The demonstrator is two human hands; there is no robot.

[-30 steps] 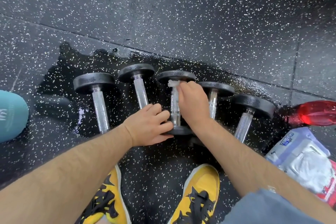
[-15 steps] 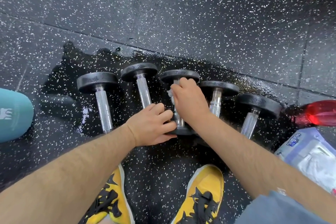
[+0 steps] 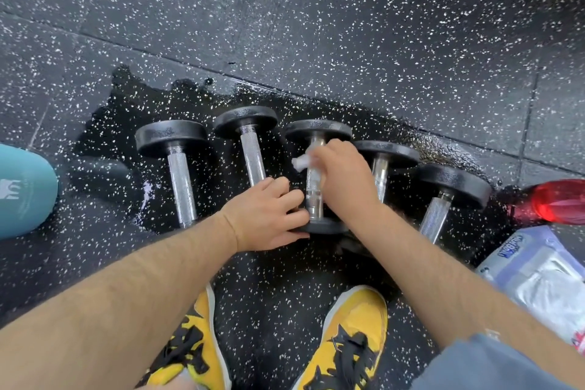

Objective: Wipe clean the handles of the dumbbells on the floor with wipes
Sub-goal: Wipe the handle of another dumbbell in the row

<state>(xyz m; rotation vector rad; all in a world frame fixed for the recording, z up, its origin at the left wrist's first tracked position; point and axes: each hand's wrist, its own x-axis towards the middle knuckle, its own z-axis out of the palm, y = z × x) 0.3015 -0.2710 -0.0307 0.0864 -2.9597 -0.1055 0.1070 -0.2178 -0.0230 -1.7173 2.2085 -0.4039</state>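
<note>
Speckled floor (image 3: 316,25); right hand (image 3: 343,174) rubs wipe (image 3: 300,162) on dumbbell handle (image 3: 314,187).

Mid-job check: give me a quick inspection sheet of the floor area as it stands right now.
Surface: speckled rubber floor, dark wet patch under the weights.
Job's things: five dumbbells in a row; middle dumbbell being wiped with a white wipe; wipes pack at right.
Clutter: red bottle, teal bottle.
Hands: right hand grips the wipe on the handle; left hand steadies the near plate.
Cables: nothing seen.
Surroundings: yellow shoes.
</note>
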